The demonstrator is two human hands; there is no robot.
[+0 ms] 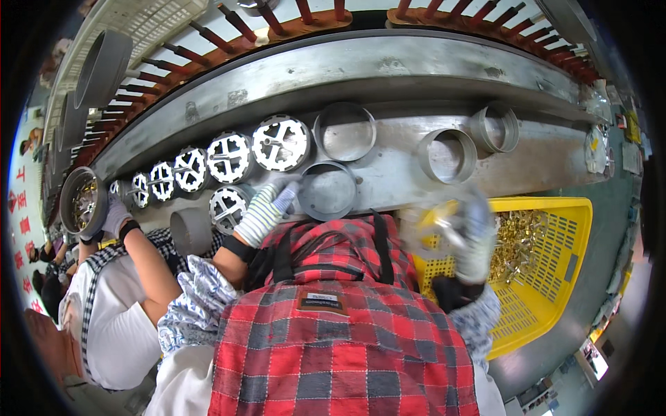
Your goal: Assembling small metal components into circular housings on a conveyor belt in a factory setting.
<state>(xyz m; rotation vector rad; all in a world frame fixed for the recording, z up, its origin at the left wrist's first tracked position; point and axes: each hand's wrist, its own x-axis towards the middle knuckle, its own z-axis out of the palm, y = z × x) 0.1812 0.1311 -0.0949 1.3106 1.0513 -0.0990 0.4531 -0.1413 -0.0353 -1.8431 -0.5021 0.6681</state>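
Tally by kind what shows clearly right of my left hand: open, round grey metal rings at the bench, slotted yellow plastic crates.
Open, round grey metal rings: 4
Slotted yellow plastic crates: 1
Total: 5

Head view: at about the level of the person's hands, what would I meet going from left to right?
Grey round container, co-worker's gloved hand, grey cylinder, left hand, grey ring, right hand, loose brass-coloured parts.
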